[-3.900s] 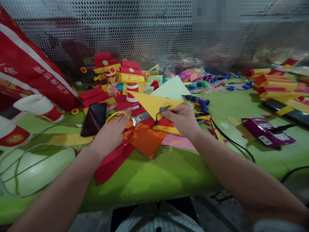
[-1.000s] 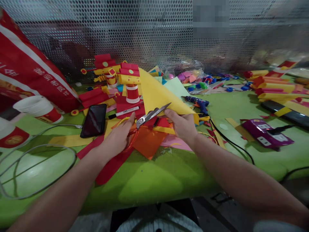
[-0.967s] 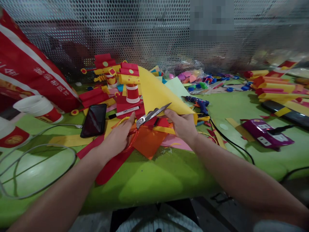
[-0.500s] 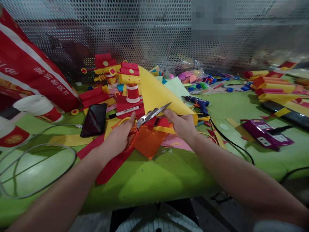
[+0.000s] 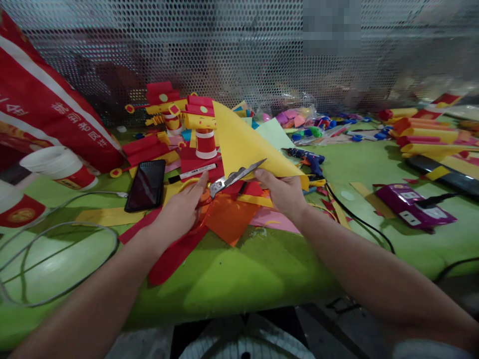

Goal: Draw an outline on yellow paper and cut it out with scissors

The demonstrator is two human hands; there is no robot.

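My left hand (image 5: 187, 207) is closed on the orange handles of a pair of scissors (image 5: 236, 178). The blades point right and lie along the lower edge of a yellow paper sheet (image 5: 249, 142). My right hand (image 5: 286, 195) pinches that sheet near its lower right edge, close to the blade tips. Under the scissors lie an orange paper square (image 5: 234, 219) and strips of red and yellow paper. Behind the sheet stands a paper figure on a red and white cup (image 5: 205, 143).
A black phone (image 5: 145, 185), a marker (image 5: 192, 173), white cups (image 5: 60, 167) and a cable lie left. A blue glue gun (image 5: 309, 159) lies behind my right hand. A purple power strip (image 5: 413, 205) and paper rolls (image 5: 422, 134) are on the right.
My left hand and the scissors have shifted very slightly to the left. The yellow sheet has moved a little, and my right hand has barely moved with it.
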